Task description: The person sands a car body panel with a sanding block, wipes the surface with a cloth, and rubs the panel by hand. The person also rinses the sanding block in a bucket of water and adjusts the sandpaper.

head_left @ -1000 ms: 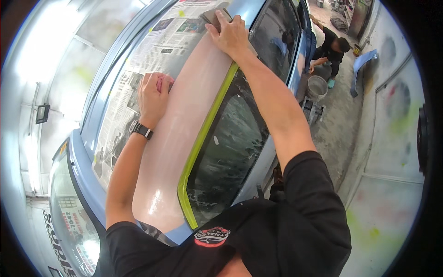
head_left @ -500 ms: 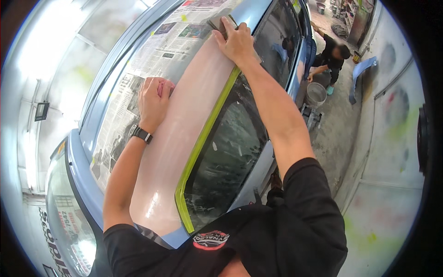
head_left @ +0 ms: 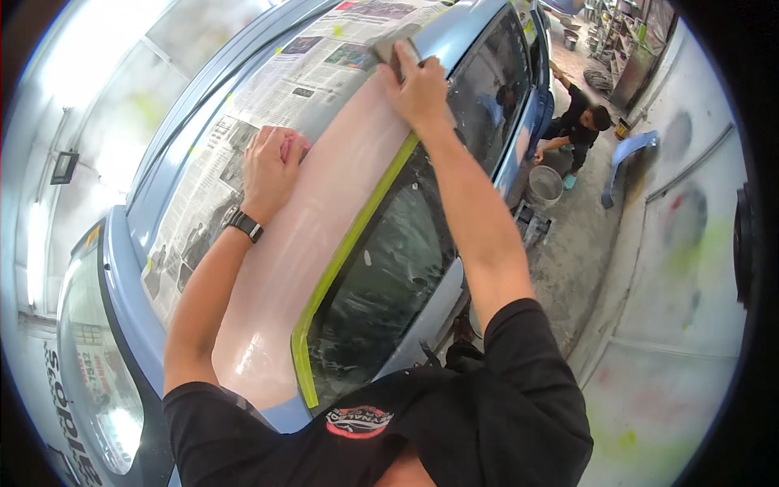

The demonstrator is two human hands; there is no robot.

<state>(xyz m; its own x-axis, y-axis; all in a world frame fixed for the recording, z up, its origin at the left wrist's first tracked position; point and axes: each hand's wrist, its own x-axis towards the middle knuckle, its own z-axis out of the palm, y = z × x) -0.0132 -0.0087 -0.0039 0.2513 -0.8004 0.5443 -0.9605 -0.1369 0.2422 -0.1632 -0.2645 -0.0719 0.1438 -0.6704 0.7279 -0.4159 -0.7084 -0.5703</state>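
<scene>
My right hand (head_left: 418,99) is closed on a flat grey-brown sanding pad (head_left: 389,52), pressed to the far end of a car's pale pinkish panel (head_left: 280,272), where it meets blue-grey paint. Farther left and nearer me, my left hand (head_left: 268,174) grips a crumpled pink cloth or sponge (head_left: 295,148); which of these I cannot tell. That hand rests where the panel borders the newspaper (head_left: 268,93) masking the roof. Yellow-green tape (head_left: 350,250) lines the panel's right edge, along a dusty side window (head_left: 389,280).
To the right, a person in dark clothes (head_left: 580,126) crouches by the car near a bucket (head_left: 544,185). A blue curved part (head_left: 629,158) leans by the paint-stained wall (head_left: 690,268). The rear glass (head_left: 101,349) lies at lower left.
The whole view has shifted a little. My right hand's grip has turned slightly, and the pad now shows its flat face rather than dark edges. My left hand stays about where it was.
</scene>
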